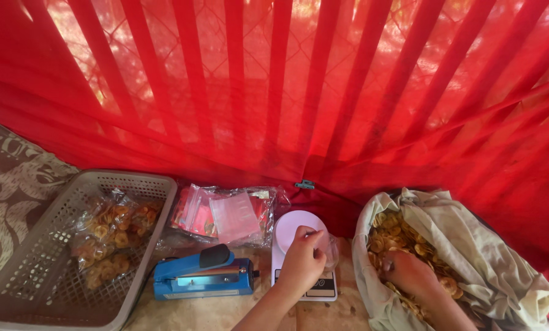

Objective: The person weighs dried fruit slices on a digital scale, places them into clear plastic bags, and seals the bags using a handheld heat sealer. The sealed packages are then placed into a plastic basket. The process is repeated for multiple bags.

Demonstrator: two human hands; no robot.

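Left hand (302,260) pinches a clear bag (328,250) upright on the white scale (299,254); right hand (412,273) closes on chips (403,245) down in the cloth sack (495,257). Best to keep that bag mouth wide and level. Filled packets sit in the grey basket (35,263), blue sealer (202,277) alongside, red curtain (274,86) behind

Basket (48,245) matt plastic mesh — sack (489,257) rough cloth.
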